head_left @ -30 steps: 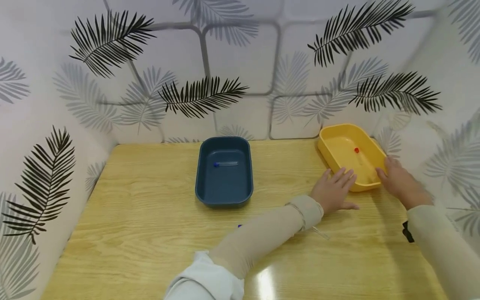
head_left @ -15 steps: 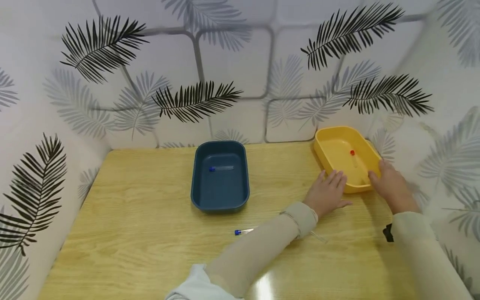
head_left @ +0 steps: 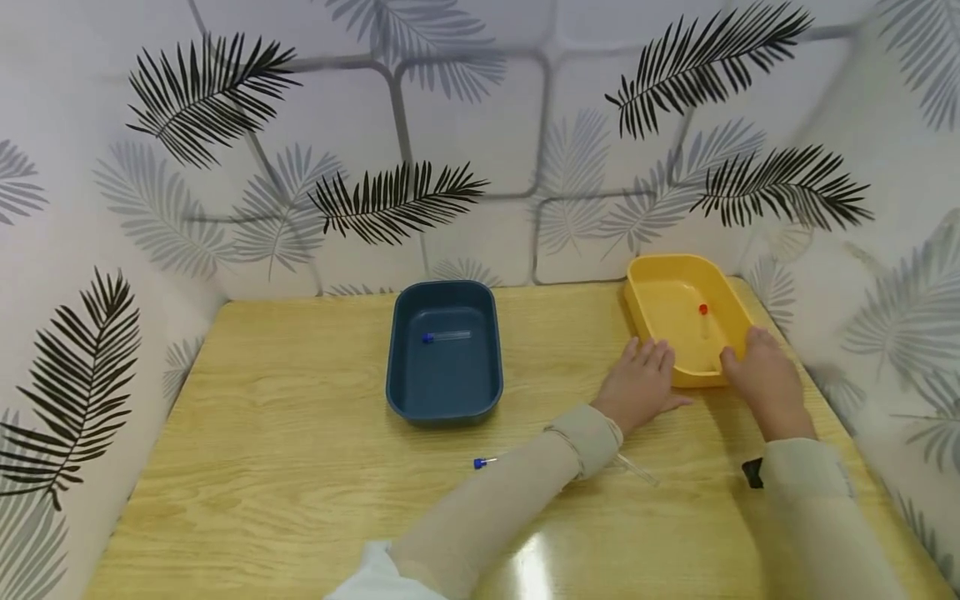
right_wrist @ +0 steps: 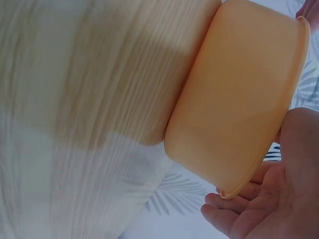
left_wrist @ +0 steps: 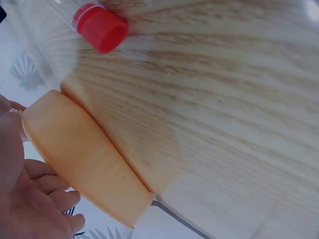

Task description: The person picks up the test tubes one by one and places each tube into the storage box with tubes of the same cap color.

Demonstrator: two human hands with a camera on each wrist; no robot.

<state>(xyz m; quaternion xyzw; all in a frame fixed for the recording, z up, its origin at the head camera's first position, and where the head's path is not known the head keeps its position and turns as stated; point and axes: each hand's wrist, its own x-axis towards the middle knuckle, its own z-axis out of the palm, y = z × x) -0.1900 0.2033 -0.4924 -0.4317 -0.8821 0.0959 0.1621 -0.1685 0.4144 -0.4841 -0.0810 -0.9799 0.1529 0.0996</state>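
Observation:
At the back right of the table, a yellow plastic tray [head_left: 680, 371] holds a red-capped tube [head_left: 703, 310]. My right hand [head_left: 768, 383] grips its near right corner, thumb over the rim and fingers along the outer side. Fingers fairly straight, my left hand [head_left: 636, 385] touches the tray's near left side. In the left wrist view the tray's outer wall [left_wrist: 87, 154] stands beside that hand. A second red-capped tube [left_wrist: 102, 29] lies on the table there. A clear tube end [head_left: 637, 471] pokes out from under my left forearm.
A dark blue tray [head_left: 444, 392] with a blue-capped tube [head_left: 446, 337] inside stands left of the yellow one. Another blue-capped tube [head_left: 482, 462] lies partly hidden by my left sleeve. A leaf-patterned wall covering [head_left: 480, 225] borders the table's back and sides.
The yellow tray has shifted a little left and turned straighter, with both hands moving along with it. The tubes on the table and the dark blue tray have stayed put.

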